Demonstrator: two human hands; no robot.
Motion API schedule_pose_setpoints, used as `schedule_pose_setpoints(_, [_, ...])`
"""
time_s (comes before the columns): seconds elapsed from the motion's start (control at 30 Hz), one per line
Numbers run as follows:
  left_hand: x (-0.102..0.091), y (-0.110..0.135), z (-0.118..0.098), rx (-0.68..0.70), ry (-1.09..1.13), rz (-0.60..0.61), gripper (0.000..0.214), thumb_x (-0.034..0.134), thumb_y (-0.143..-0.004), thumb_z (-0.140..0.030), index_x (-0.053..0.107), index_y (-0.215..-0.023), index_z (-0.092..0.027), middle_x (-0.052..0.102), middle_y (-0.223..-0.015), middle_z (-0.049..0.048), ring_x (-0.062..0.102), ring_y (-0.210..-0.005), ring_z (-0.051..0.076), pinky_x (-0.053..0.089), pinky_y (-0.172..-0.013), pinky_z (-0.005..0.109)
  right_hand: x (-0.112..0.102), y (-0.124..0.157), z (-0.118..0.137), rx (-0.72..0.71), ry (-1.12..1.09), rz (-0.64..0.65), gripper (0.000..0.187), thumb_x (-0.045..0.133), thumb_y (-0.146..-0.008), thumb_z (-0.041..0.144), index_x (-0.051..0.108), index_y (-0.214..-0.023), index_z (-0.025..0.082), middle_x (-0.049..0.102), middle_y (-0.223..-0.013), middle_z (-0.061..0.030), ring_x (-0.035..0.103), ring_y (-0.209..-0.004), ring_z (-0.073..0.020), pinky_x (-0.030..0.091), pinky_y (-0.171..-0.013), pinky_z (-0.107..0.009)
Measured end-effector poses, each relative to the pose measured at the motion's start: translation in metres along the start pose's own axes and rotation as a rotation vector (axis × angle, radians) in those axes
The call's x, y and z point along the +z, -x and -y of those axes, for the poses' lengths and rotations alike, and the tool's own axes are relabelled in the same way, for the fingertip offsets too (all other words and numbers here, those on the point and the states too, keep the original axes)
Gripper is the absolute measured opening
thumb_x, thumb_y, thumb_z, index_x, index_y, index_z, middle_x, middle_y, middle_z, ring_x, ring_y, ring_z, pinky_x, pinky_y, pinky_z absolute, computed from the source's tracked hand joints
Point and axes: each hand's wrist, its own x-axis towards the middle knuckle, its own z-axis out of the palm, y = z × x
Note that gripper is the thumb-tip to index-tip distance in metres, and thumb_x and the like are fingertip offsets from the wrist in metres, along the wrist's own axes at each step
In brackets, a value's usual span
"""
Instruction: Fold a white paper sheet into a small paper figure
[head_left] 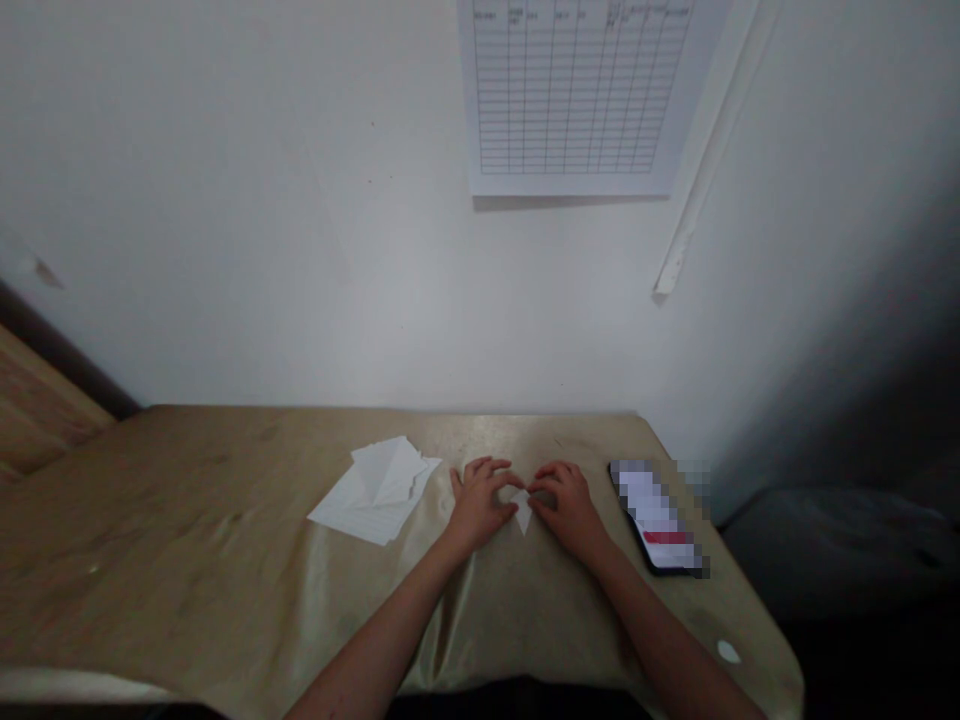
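Between my two hands, a small white piece of folded paper (523,515) lies on the table with its pointed end toward me. My left hand (480,502) grips its left side, thumb and index finger bent around the edge. On the other side, the fingertips of my right hand (564,503) pinch the paper near its top right. The fingers partly cover the paper, so its upper folds are hidden. Left of my left hand lies a loose pile of white paper sheets (360,525), with a creased piece (386,465) on top.
A phone (656,520) with a lit screen lies near the table's right edge. A small white scrap (727,652) is at the front right corner. The table (187,560) has a tan, wrinkled cover and meets a white wall with a printed chart (574,100).
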Motion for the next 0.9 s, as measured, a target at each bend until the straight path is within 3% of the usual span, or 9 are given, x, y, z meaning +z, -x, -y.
schedule_pose_setpoints(0.4, [-0.0021,0.0006,-0.0009,-0.006,-0.001,-0.032,0.025,0.080,-0.076,-0.023,0.077,-0.097,-0.037,0.058,-0.145,-0.0020,0.039,-0.141,0.031,0.011,-0.119,0.069,0.0009,-0.0007,0.0039,-0.059,0.077,-0.030,0.011,0.070,-0.084,0.016,0.074,-0.089,0.025,0.066,-0.111,-0.0062,0.050,-0.118,-0.0264,0.037,-0.110,-0.046])
schedule_pose_setpoints(0.67, [0.0013,-0.0005,0.0005,0.029,-0.043,-0.081,0.015,0.081,-0.080,-0.026,0.078,-0.092,-0.035,0.057,-0.145,-0.0010,0.042,-0.139,0.030,0.008,-0.118,0.072,-0.0013,-0.0034,0.0025,-0.217,0.158,-0.142,0.010,0.071,-0.087,0.016,0.074,-0.082,0.024,0.069,-0.103,-0.0043,0.050,-0.113,-0.0253,0.035,-0.108,-0.046])
schedule_pose_setpoints(0.9, [0.0064,-0.0026,0.0027,0.063,-0.062,-0.121,0.014,0.081,-0.081,-0.027,0.078,-0.092,-0.036,0.059,-0.142,0.0002,0.043,-0.138,0.030,0.006,-0.117,0.075,0.0006,-0.0041,-0.0013,-0.169,0.221,-0.122,0.008,0.072,-0.087,0.018,0.075,-0.085,0.025,0.069,-0.105,-0.0044,0.050,-0.115,-0.0261,0.034,-0.109,-0.046])
